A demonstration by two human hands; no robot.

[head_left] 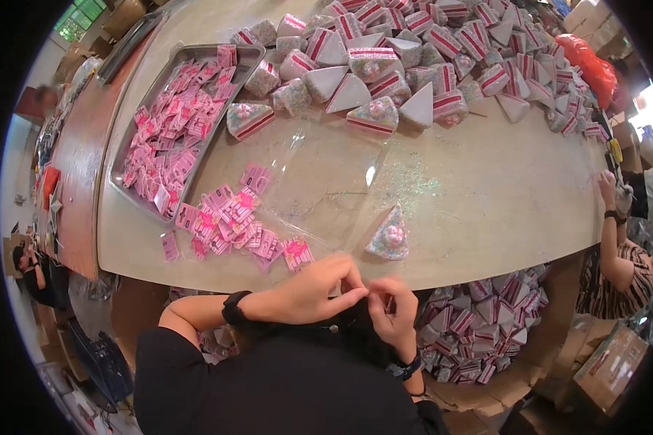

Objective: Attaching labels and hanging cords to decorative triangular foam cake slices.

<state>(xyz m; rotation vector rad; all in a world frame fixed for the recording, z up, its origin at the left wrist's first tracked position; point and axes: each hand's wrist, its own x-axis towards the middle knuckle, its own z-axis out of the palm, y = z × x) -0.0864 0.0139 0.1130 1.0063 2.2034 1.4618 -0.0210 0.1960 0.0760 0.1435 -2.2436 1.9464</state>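
My left hand and my right hand meet at the table's near edge, fingertips pinched close together. Anything between them is too small or hidden to make out. Just beyond the right hand lies a single glittery cake-slice ornament, pastel with a pink rosette on top. Left of it, close to my left hand, is a loose heap of pink printed tags. One pink tag rests right by the left knuckles. More tags fill a metal tray farther left.
A large pile of cake-slice ornaments covers the far side of the table. Below the near edge, a cardboard box holds many more. Clear plastic film lies mid-table. Another person works at the right; a red bag sits far right.
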